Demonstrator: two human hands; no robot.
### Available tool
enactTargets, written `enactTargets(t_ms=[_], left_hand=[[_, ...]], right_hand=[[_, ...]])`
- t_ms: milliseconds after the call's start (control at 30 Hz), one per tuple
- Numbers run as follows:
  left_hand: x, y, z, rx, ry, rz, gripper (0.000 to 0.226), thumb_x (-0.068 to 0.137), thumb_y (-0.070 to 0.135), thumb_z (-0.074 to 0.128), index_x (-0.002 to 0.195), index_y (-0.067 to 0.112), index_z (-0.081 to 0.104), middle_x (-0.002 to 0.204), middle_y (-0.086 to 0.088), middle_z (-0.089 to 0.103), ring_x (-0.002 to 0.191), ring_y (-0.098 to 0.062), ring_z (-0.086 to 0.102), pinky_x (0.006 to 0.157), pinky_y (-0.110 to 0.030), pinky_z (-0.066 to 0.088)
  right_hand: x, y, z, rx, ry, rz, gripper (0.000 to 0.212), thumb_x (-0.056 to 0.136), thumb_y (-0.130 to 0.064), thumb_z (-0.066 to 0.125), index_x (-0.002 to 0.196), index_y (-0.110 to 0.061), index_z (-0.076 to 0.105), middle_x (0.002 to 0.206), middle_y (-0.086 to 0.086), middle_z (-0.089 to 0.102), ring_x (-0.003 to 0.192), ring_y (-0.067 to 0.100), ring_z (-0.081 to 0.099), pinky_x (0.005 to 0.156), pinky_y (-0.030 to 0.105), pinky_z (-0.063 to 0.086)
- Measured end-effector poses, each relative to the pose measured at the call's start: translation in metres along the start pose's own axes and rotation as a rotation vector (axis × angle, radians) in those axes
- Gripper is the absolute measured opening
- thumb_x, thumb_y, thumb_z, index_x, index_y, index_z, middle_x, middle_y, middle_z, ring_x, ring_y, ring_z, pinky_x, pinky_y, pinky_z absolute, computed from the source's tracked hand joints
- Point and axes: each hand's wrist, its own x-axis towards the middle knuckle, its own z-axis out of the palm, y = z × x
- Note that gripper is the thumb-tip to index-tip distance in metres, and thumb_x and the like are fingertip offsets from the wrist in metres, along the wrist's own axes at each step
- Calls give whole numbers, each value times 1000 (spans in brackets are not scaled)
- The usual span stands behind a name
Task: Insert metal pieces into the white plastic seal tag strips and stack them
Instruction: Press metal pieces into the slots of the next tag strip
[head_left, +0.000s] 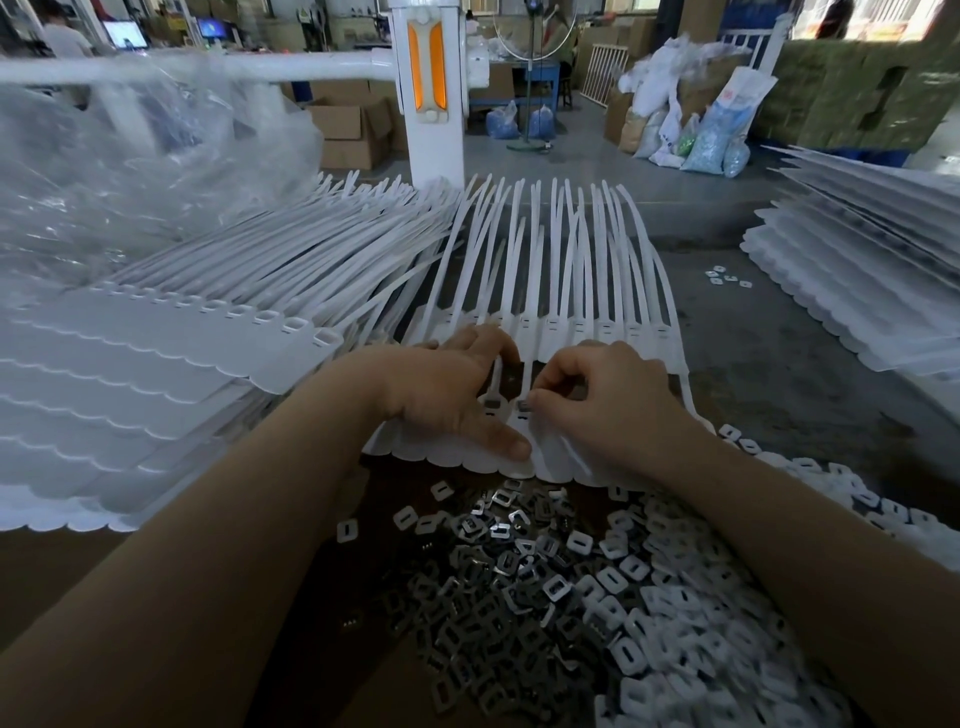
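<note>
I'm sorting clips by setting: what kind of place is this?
Likely a factory assembly floor: stacks of white seal tag strips, a heap of loose metal pieces, and cardboard boxes behind.

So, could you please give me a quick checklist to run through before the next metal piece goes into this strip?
1. Strip held down: left hand rests on the strip sheet, thumb near its front edge: ok.
2. Current piece seated: right hand pinches a metal piece at a slot; seating: cannot tell.
3. Neighbouring slot filled: a metal piece shows there: ok.
4. Supply within reach: pile of metal pieces in front: ok.
5. Place to stack: stack of strips at left: ok.
</note>
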Motion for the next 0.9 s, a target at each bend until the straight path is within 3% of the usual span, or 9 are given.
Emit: enactTargets(t_ms=[67, 133, 200, 267, 333, 533, 733, 900], left_hand=[[0, 2, -1, -58, -5, -8, 92, 64, 67, 77, 132, 36, 24, 132, 8, 34, 120, -16, 41, 101, -33, 34], [1, 2, -1, -100, -3, -15, 102, 63, 62, 80, 140, 37, 16, 145, 3, 29, 127, -19, 39, 106, -35, 35], [1, 2, -1, -48, 10, 0, 117, 63, 66, 78, 149, 39, 4, 162, 7, 2, 143, -18, 19, 114, -36, 16], [1, 1, -1, 23, 14, 4, 127, 60, 74, 72, 152, 41, -9, 161, 9, -23, 142, -7, -9, 113, -36, -3], [1, -1, 0, 72, 11, -9, 133, 54, 82, 63, 152, 39, -17, 158, 8, -33, 142, -7, -23, 112, -37, -13], [-1, -3, 2, 133, -19, -31, 137, 47, 90, 48, 150, 36, -23, 154, 6, -39, 133, -13, -41, 102, -39, -22], [1, -6, 3, 142, -47, -13, 137, 45, 97, 39, 148, 36, -26, 154, 3, -39, 138, -19, -39, 117, -51, -17], [2, -9, 5, 141, -57, -2, 135, 44, 101, 34, 147, 38, -27, 154, 5, -38, 139, -16, -37, 116, -49, -18]], right_hand=[[0, 0, 0, 5, -11, -5, 14, 86, -42, 65, 74, -37, 60, 88, -11, 59, 95, 18, 55, 94, 50, 43], [0, 0, 0, 3, -14, -6, 15, 85, -43, 66, 74, -37, 60, 89, -10, 59, 96, 18, 55, 94, 50, 44], [0, 0, 0, -18, -5, -4, 15, 85, -44, 67, 74, -35, 61, 88, -12, 58, 95, 17, 55, 94, 49, 43], [1, 0, 0, -37, 4, -5, 16, 85, -44, 68, 74, -34, 61, 87, -13, 57, 95, 16, 55, 95, 48, 43], [2, 0, 0, -30, -1, -6, 16, 85, -43, 68, 75, -34, 60, 87, -13, 59, 95, 16, 55, 95, 49, 43], [2, 4, -1, 60, 10, -23, 9, 86, -30, 68, 79, -33, 63, 79, -9, 63, 81, 9, 57, 94, 51, 44], [2, 6, -1, 74, 44, -74, 6, 85, -29, 68, 82, -33, 68, 79, -9, 62, 82, 11, 56, 92, 53, 44], [1, 9, 1, -62, 52, -135, 9, 87, -36, 65, 84, -44, 65, 85, -13, 58, 93, 11, 51, 91, 38, 33]])
